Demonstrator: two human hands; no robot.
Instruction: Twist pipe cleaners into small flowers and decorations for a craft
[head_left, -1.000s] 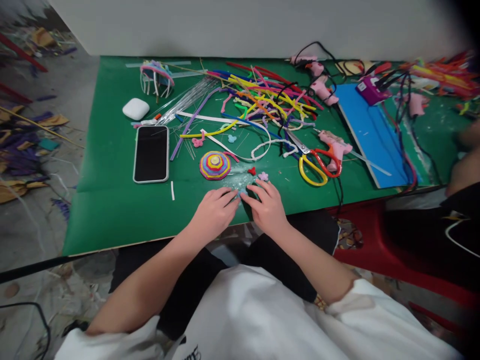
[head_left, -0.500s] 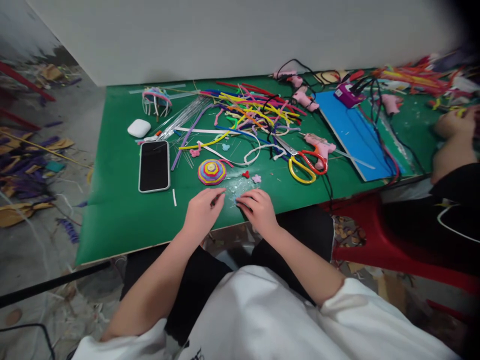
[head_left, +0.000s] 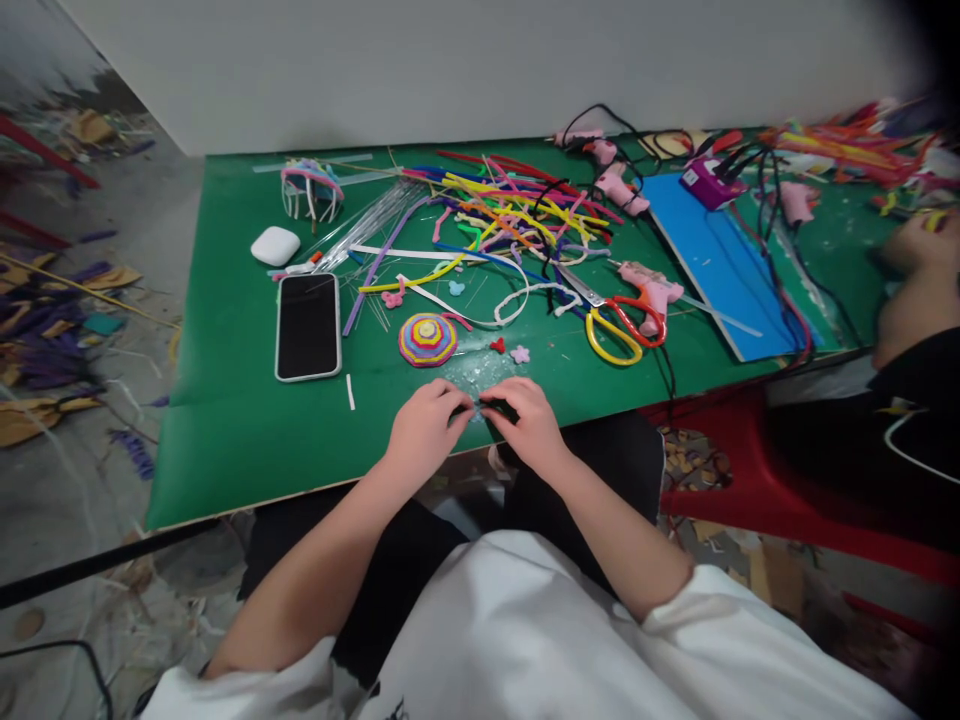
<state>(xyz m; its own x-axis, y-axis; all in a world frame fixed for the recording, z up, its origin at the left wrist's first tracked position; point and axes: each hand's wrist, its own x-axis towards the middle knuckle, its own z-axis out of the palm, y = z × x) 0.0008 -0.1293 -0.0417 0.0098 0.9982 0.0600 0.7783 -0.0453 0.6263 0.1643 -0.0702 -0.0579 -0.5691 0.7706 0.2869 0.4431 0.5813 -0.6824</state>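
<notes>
My left hand (head_left: 431,422) and my right hand (head_left: 527,425) almost meet over the front edge of the green table (head_left: 225,430). Each has its fingers pinched together. A tiny light-blue piece shows between the fingertips, too small to make out, and I cannot tell which hand grips it. Just beyond my left hand lies a round striped disc (head_left: 427,340) in yellow, red, blue and pink. A small red piece (head_left: 497,345) and a pale pink flower (head_left: 520,354) rest beyond my right hand. Farther back are a pink piece (head_left: 393,293) and a light-blue piece (head_left: 456,288).
A phone (head_left: 308,327) and white case (head_left: 275,246) lie left. Colourful pipe cleaners (head_left: 510,215) are heaped at the back. Scissors (head_left: 615,330), a pink glue gun (head_left: 651,290) and a blue board (head_left: 720,265) are to the right. Another person's arm (head_left: 911,290) rests at far right.
My left hand has moved right, closer to my right hand, so the fingertips are now nearly touching. The view has shifted slightly.
</notes>
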